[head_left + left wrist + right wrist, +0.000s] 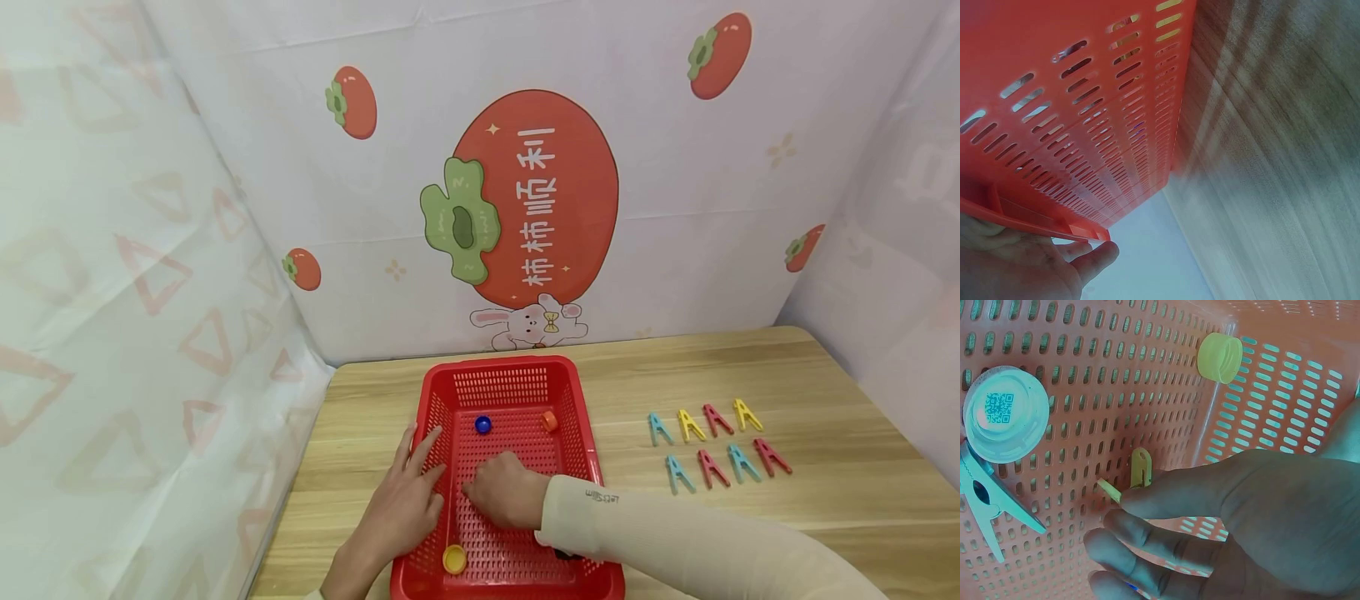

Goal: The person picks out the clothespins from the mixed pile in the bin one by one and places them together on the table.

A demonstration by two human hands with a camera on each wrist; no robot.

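My right hand (504, 492) reaches down into a red plastic basket (576, 408), its fingers curled. Between thumb and forefinger it pinches a small yellow clothespin (1141, 467), whose far part is covered by the thumb. My left hand (405, 504) rests on the basket's left rim, fingers spread and fairly straight; the left wrist view shows them at the rim above the slotted outer wall. Near the right hand lie a yellow bottle cap (1219, 358), a white cap (1007, 414) with a printed code, and a pale blue clothespin (994, 500).
Farther up the basket floor are a blue cap (483, 425) and an orange cap (550, 421). A dark object (566, 554) is partly hidden under the right sleeve. On the wooden table (840, 500), right of the basket, several blue, yellow and red clothespins (712, 421) lie in two rows.
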